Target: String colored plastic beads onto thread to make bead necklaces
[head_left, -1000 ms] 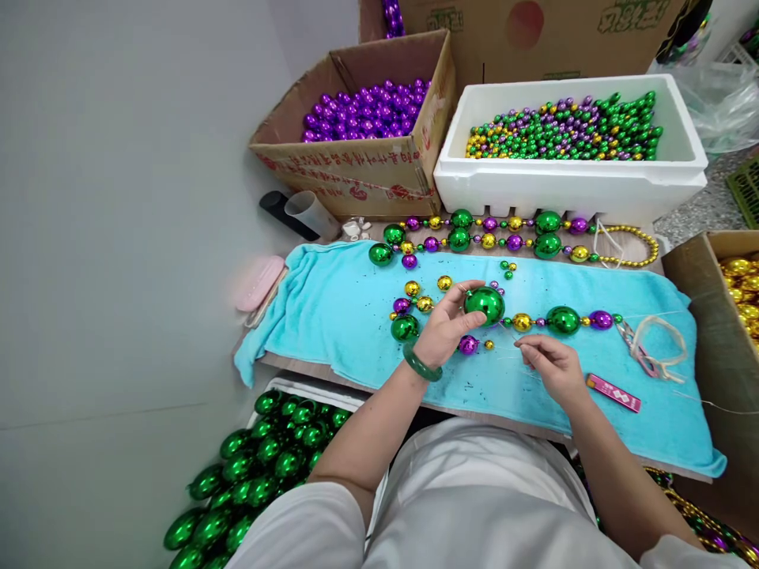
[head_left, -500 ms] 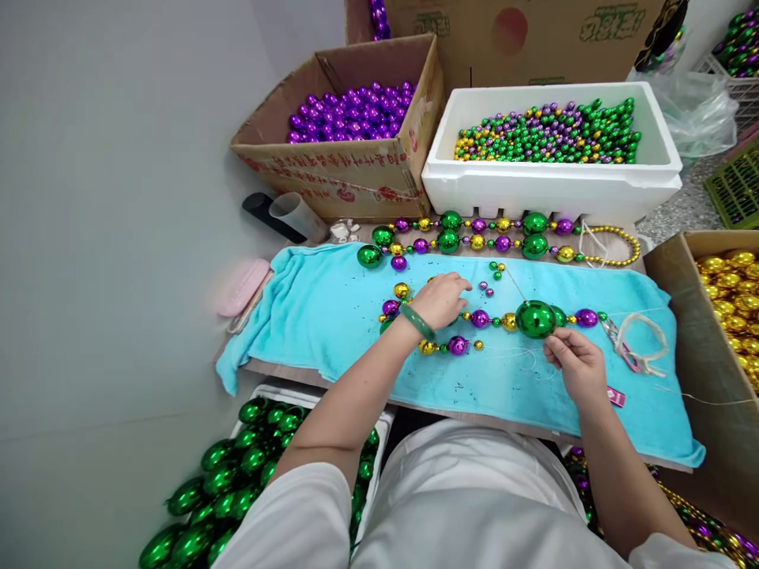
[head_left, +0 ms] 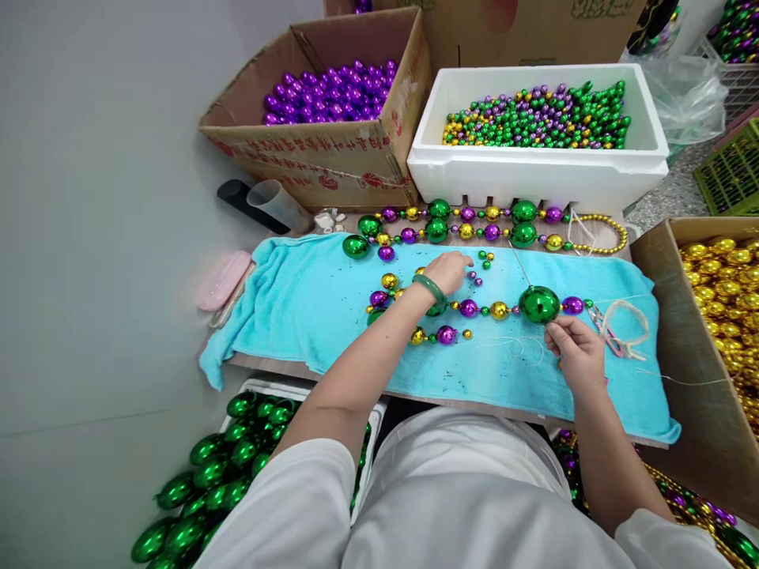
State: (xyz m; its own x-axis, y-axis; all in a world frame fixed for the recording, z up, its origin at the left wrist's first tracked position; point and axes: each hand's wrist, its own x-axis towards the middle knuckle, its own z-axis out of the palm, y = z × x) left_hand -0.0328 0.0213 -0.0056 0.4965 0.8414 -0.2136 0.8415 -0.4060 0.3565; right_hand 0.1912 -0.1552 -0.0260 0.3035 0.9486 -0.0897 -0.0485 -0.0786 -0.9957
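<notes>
My right hand (head_left: 576,349) is closed, thumb and finger pinching the lower end of a large shiny green bead (head_left: 539,305). A thin straight needle or wire (head_left: 520,264) sticks up from the bead's top. My left hand (head_left: 447,273), with a green bangle at the wrist, reaches over the blue towel (head_left: 314,316), its fingers stretched toward two small purple beads (head_left: 475,278). Small green and gold beads (head_left: 486,259) lie just beyond. A strand of purple, gold and green beads (head_left: 469,308) runs below my left hand, partly hidden by my left forearm.
A finished-looking bead necklace (head_left: 492,231) lies behind the towel. Past it stand a carton of purple beads (head_left: 308,162) and a white foam box (head_left: 534,170) of small beads. A carton of gold beads (head_left: 681,316) stands right; large green beads (head_left: 219,474) sit below left.
My left hand has shifted slightly toward the small loose beads, its fingers now close to the purple ones. My right hand keeps the green bead, moved slightly right along the strand. The view has shifted too.
</notes>
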